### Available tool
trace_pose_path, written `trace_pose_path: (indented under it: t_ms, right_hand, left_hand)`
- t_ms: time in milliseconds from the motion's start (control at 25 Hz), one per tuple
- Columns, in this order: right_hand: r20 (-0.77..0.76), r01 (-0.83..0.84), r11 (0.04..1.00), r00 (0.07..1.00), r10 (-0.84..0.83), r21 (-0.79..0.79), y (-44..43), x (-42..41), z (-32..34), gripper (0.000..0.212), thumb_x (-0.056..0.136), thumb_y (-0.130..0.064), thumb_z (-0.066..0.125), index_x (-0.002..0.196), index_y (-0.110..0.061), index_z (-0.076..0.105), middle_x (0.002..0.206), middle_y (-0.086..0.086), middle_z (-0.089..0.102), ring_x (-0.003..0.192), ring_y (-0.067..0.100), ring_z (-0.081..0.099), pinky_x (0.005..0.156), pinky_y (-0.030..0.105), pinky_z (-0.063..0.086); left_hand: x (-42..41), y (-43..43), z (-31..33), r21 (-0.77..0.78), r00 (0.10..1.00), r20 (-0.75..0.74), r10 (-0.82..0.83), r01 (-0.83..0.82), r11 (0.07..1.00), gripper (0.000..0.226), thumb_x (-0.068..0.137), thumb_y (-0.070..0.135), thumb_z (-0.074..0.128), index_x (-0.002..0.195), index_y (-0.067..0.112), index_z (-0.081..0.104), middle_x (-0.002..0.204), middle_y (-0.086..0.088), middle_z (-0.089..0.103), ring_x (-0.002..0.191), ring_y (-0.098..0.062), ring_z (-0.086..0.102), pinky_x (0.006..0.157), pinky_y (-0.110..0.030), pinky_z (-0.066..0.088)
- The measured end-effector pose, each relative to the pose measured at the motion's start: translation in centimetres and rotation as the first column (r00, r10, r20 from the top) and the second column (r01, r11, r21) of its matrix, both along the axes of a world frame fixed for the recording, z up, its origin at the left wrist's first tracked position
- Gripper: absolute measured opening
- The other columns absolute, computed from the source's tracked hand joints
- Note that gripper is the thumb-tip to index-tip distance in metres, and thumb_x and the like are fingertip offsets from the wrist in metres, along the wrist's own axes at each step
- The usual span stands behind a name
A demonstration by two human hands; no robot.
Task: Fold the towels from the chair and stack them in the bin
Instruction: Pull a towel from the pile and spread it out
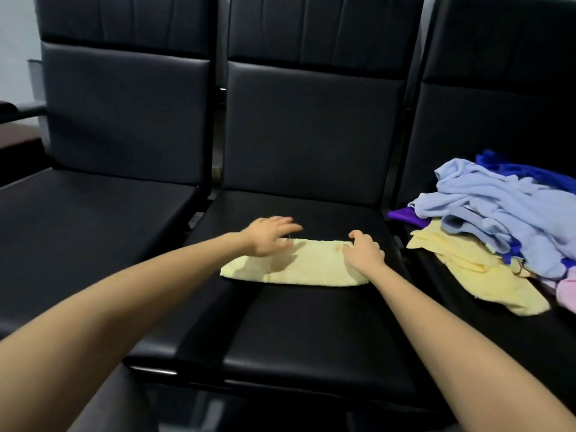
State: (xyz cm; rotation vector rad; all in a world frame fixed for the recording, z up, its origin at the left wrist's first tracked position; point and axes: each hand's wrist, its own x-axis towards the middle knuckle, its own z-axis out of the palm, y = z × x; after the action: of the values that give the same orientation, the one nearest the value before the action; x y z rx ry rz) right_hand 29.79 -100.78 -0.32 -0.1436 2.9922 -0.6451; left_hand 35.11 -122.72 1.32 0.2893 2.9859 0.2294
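Middle chair point(296, 322), black padded seat: the folded towel point(311, 269), pale yellow, lies flat across it as a long strip, left to right.

Your left hand point(268, 236) is over the strip's far left end, fingers straight and spread, holding nothing. It is blurred, so contact with the cloth is unclear.

Your right hand point(364, 249) is at the far right corner, with fingers and thumb curled onto the towel's edge, gripping it.

Right chair point(498, 113): the towel pile point(498, 219) sits loose and unfolded. Light blue is on top, dark blue behind, purple at the left edge, pale yellow beneath and pink at the near right.

Left chair point(93, 229): same black padding.
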Motion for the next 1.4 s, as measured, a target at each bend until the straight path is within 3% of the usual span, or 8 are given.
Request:
trace_pose_path:
  t_ms: [240, 360, 480, 600, 680, 840, 1200, 1400]
  right_hand:
    - [-0.282, 0.041, 0.999, 0.958, -0.046, -0.021, -0.2, 2.8, -2.0, 0.039, 0.096, -0.019, 0.041, 0.135, -0.015, 0.042, 0.138, 0.008, 0.042, 0.129, 0.027, 0.036, 0.107, 0.039, 0.023]
    - [-0.320, 0.049, 0.996, 0.945, -0.070, -0.072, -1.1, 4.2, -1.7, 0.027, 0.096, -0.021, 0.040, 0.118, -0.016, 0.055, 0.124, 0.006, 0.052, 0.118, 0.025, 0.044, 0.102, 0.037, 0.028]
    - [-0.227, 0.052, 0.994, 0.971, -0.073, -0.097, -0.8, 5.4, -2.5, 0.025, 0.094, -0.024, 0.040, 0.104, -0.015, 0.061, 0.109, 0.004, 0.059, 0.108, 0.025, 0.048, 0.095, 0.038, 0.032]
    - [0.023, 0.102, 0.973, 0.995, -0.100, -0.205, -0.9, 4.8, -2.3, 0.014, 0.087, -0.026, 0.046, 0.085, -0.015, 0.055, 0.085, 0.001, 0.056, 0.082, 0.022, 0.053, 0.074, 0.034, 0.042]
    - [0.172, 0.176, 0.927, 0.977, -0.123, -0.332, -1.5, 4.4, -1.3, 0.016, 0.082, -0.024, 0.050, 0.070, -0.016, 0.043, 0.073, 0.000, 0.049, 0.067, 0.019, 0.049, 0.059, 0.030, 0.039]
    - [0.229, 0.255, 0.872, 0.958, -0.171, -0.417, -1.4, 4.1, -0.5, 0.015, 0.080, -0.022, 0.055, 0.075, -0.012, 0.045, 0.079, 0.004, 0.054, 0.073, 0.019, 0.051, 0.065, 0.031, 0.042]
    - [0.364, 0.300, 0.834, 0.922, -0.129, -0.463, -0.9, 3.1, 0.2, 0.017, 0.084, -0.006, 0.055, 0.067, -0.010, 0.057, 0.058, 0.000, 0.058, 0.047, 0.008, 0.042, 0.048, 0.020, 0.035]
    - [0.126, 0.095, 0.549, 0.992, 0.019, -0.830, -0.6, 1.9, 2.0, 0.006, 0.091, -0.004, 0.056, 0.090, -0.009, 0.058, 0.073, 0.007, 0.065, 0.057, 0.008, 0.062, 0.054, 0.018, 0.050]
  left_hand:
    - [0.8, 4.7, -4.4, 0.027, 0.933, 0.122, 0.340, -0.345, 0.938, 0.053, 0.098, 0.046, 0.019, 0.149, 0.039, 0.009, 0.160, 0.000, -0.006, 0.146, -0.028, -0.011, 0.114, -0.053, -0.009]
    - [0.9, 7.0, -3.1, 0.308, 0.816, 0.350, 0.459, -0.563, 0.767, 0.047, 0.087, 0.031, 0.041, 0.130, 0.015, 0.044, 0.144, -0.020, 0.032, 0.135, -0.040, 0.026, 0.110, -0.049, 0.025]
    - [2.0, 5.6, -1.3, 0.632, 0.829, 0.288, 0.480, -0.541, 0.555, 0.010, 0.083, 0.011, 0.047, 0.078, 0.007, 0.054, 0.078, -0.007, 0.056, 0.071, -0.022, 0.053, 0.055, -0.019, 0.041]
    - [2.7, 2.7, -1.0, 0.567, 0.782, 0.142, 0.607, -0.567, 0.597, 0.006, 0.086, 0.010, 0.050, 0.085, 0.006, 0.056, 0.075, -0.005, 0.056, 0.064, -0.019, 0.052, 0.048, -0.025, 0.040]
    - [3.0, 2.2, -1.3, 0.675, 0.771, 0.311, 0.555, -0.591, 0.443, 0.006, 0.090, 0.005, 0.052, 0.090, 0.001, 0.056, 0.081, -0.010, 0.059, 0.062, -0.015, 0.056, 0.044, -0.021, 0.049]
    - [2.8, 1.4, -1.3, 0.786, 0.753, 0.495, 0.433, -0.601, 0.144, 0.013, 0.090, 0.003, 0.058, 0.078, 0.000, 0.055, 0.074, -0.009, 0.056, 0.051, -0.011, 0.062, 0.048, -0.017, 0.053]
    - [1.7, 1.9, -0.9, 0.669, 0.675, 0.660, 0.329, -0.728, 0.150, 0.017, 0.091, 0.003, 0.053, 0.076, 0.002, 0.060, 0.055, -0.002, 0.065, 0.028, -0.002, 0.042, 0.029, -0.008, 0.031]
    - [0.8, 0.8, 1.0, 0.890, 0.858, 0.456, 0.237, -0.435, -0.137, 0.012, 0.095, -0.003, 0.047, 0.086, -0.002, 0.055, 0.082, -0.014, 0.059, 0.065, -0.016, 0.064, 0.068, -0.022, 0.058]
